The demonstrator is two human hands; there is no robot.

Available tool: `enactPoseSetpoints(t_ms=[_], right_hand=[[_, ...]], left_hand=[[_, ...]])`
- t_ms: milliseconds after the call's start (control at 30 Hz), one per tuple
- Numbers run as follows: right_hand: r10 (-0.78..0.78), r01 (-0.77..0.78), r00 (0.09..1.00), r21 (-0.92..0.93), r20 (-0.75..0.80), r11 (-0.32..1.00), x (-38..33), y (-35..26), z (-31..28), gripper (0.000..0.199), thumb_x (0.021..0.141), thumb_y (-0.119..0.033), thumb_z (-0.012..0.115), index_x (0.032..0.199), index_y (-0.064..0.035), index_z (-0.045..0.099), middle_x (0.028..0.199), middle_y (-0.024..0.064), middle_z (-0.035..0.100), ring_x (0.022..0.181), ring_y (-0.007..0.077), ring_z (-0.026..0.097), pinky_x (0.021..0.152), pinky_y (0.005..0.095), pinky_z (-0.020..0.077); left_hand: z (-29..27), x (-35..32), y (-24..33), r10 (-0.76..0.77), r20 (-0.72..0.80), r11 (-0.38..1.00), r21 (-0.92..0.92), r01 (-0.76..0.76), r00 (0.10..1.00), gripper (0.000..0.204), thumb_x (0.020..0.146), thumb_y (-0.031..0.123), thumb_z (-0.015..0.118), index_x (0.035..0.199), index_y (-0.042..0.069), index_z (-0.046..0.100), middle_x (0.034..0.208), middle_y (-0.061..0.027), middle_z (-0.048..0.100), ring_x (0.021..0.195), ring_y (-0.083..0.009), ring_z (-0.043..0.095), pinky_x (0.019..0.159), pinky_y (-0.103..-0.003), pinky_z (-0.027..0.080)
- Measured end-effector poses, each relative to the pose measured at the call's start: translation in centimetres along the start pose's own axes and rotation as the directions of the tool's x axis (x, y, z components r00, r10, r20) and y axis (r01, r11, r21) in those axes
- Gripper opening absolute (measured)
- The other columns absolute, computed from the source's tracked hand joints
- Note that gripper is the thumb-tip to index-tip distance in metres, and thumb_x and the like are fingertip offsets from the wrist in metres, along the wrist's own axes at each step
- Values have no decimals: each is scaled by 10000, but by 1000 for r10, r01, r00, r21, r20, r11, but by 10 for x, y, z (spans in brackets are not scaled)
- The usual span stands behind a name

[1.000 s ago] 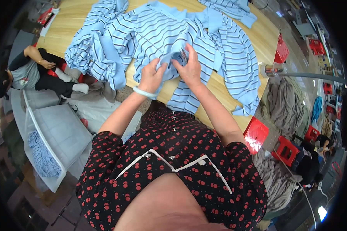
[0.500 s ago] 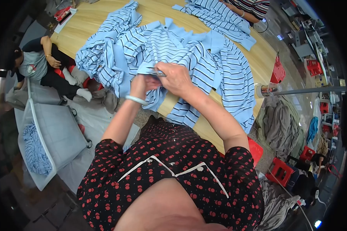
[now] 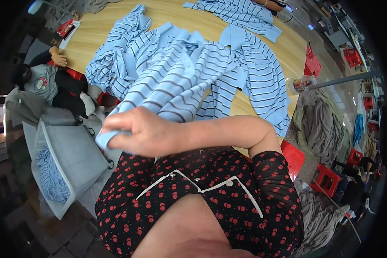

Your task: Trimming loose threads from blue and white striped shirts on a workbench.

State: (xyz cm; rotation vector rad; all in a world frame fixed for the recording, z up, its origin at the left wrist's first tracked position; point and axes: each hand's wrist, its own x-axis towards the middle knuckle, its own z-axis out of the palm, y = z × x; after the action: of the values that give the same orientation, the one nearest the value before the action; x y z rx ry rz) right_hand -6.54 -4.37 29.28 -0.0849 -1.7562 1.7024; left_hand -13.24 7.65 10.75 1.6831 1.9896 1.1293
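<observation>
A light blue shirt with dark stripes is spread over the wooden table, and one end of it is lifted off the near edge. My right hand reaches across my body to the left and is closed on that lifted end, with bunched fabric sticking out below the fingers. My left hand does not show; my right forearm and the raised cloth cover the place where it was. More striped blue pieces lie flat on the table to the right.
Another striped shirt lies at the far edge under another person's hand. A person sits at left beside a grey bag of blue cloth. Grey garments and red stools stand at right.
Both hands were working the shirt's hem at the table edge. Now my right hand has swung left and toward me, dragging the shirt up, and my left hand has gone from sight.
</observation>
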Motion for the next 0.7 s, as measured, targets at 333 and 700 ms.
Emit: enactPoseSetpoints(t_ms=[333, 700], right_hand=[[-39, 35, 999, 128, 32, 991, 13, -19, -1, 129, 771, -118, 527, 760, 8, 503, 619, 93, 514, 565, 152, 486, 551, 280, 391], [177, -143, 966, 183, -187, 973, 36, 7, -51, 145, 691, -105, 540, 741, 23, 493, 616, 162, 496, 543, 261, 478, 531, 333, 369]], left_hand=[[63, 93, -39, 82, -74, 943, 329, -53, 994, 435, 811, 352, 454, 1035, -21, 461, 1016, -218, 512, 975, -295, 495, 728, -367, 423], [125, 206, -101, -572, 186, 819, 189, 542, 799, 979, 573, 706, 487, 1296, 92, 246, 1260, -242, 318, 1198, -365, 262, 966, -425, 241]])
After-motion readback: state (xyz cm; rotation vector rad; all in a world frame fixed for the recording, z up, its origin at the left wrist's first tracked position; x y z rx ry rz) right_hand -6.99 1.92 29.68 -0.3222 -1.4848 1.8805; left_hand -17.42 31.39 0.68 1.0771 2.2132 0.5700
